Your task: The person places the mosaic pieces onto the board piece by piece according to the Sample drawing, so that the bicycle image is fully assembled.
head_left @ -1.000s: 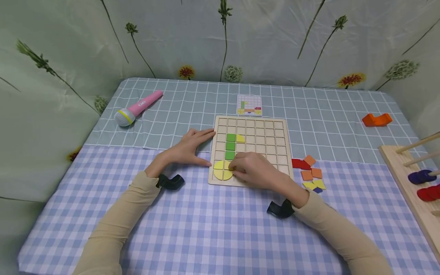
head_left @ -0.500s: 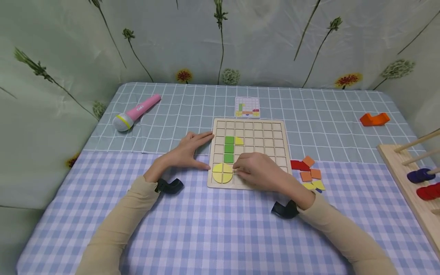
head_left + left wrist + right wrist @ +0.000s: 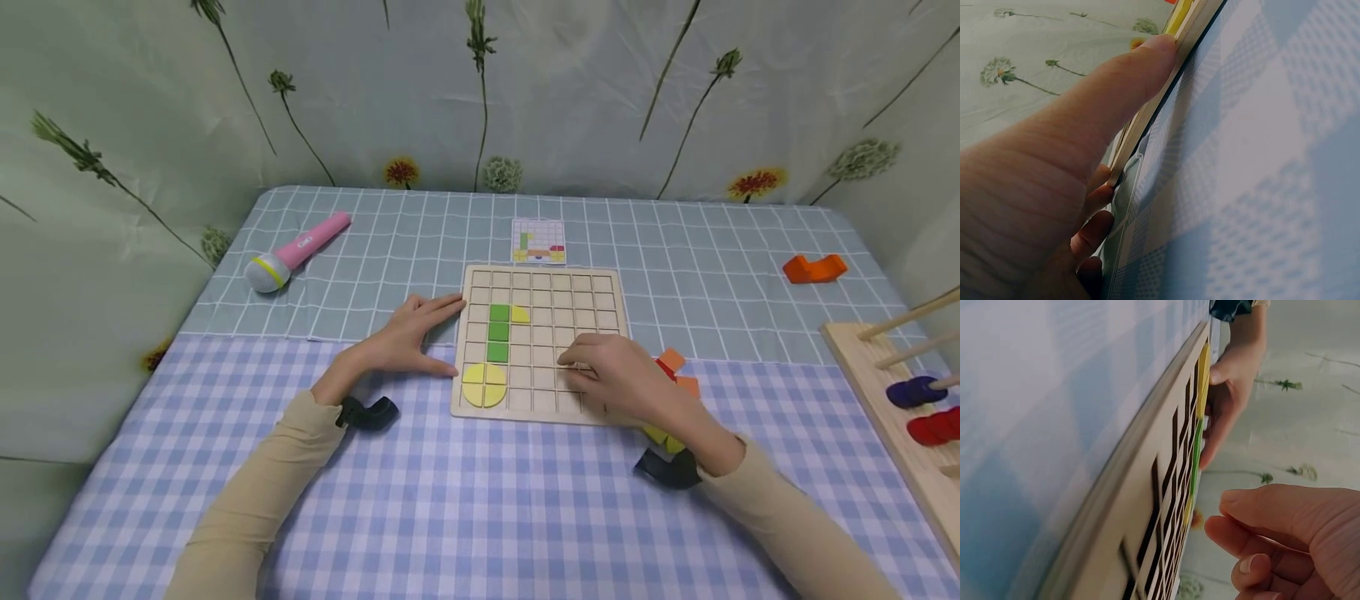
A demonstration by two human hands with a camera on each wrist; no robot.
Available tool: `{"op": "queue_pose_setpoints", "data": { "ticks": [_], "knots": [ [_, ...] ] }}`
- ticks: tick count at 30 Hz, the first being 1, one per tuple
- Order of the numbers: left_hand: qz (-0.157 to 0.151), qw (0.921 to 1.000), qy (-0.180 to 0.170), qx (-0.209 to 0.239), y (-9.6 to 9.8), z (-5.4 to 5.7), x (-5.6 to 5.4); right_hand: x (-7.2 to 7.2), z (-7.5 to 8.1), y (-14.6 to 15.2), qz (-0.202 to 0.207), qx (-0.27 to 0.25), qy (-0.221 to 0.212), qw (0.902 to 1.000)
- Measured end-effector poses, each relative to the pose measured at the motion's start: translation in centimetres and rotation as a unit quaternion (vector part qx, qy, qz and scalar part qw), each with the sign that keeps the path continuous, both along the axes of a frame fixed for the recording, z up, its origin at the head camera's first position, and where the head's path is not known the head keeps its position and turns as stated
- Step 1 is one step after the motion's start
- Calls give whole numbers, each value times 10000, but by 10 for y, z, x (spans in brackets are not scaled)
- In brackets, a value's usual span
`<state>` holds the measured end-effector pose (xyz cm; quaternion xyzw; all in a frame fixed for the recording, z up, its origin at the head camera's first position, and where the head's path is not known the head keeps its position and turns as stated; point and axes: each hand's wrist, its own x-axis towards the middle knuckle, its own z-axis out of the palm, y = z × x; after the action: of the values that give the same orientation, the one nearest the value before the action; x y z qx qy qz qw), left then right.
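Note:
A wooden grid board (image 3: 540, 358) lies flat on the table. Four-part yellow quarter pieces form a circle (image 3: 474, 394) in its near left corner. Green squares (image 3: 498, 332) make a column above, with one yellow quarter piece (image 3: 520, 315) beside the top square. My left hand (image 3: 405, 335) spreads its thumb and fingers against the board's left edge. Over the board's right part is my right hand (image 3: 622, 373), its fingers loosely bent; the right wrist view shows nothing between thumb and forefinger. Loose orange (image 3: 672, 360), red (image 3: 665, 369) and yellow pieces (image 3: 672, 444) lie partly hidden by that hand.
A pattern card (image 3: 537, 242) lies behind the board. A pink toy microphone (image 3: 300, 250) is at the far left, an orange curved block (image 3: 815, 269) at the far right. A wooden peg stand (image 3: 862, 375) with blue and red rings stands at the right edge.
My right hand has left the yellow circle and moved right across the board, towards the loose pieces. The left hand keeps its place at the board's edge.

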<state>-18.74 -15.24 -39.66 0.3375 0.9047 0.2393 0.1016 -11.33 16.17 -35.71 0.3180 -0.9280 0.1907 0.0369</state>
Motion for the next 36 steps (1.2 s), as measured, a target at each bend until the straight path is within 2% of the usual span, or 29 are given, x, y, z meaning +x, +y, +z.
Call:
{"op": "queue_pose_setpoints", "data": {
  "ticks": [6, 19, 22, 28, 36],
  "knots": [
    [-16, 10000, -71, 25, -1, -2, 3, 4, -3, 24, -198, -133, 103, 9997],
    [13, 9999, -65, 82, -1, -4, 1, 3, 8, 76, -1193, 193, 123, 9926],
    [9, 9999, -36, 95, -1, -5, 0, 1, 10, 86, -1513, 377, -181, 9876],
    [32, 9999, -81, 75, -1, -4, -1, -7, 12, 98, -1975, 822, -1117, 9704],
    [57, 9999, -90, 67, 0, -3, 0, -11, 8, 102, -2219, 1084, -1623, 9553]
  ]
}}
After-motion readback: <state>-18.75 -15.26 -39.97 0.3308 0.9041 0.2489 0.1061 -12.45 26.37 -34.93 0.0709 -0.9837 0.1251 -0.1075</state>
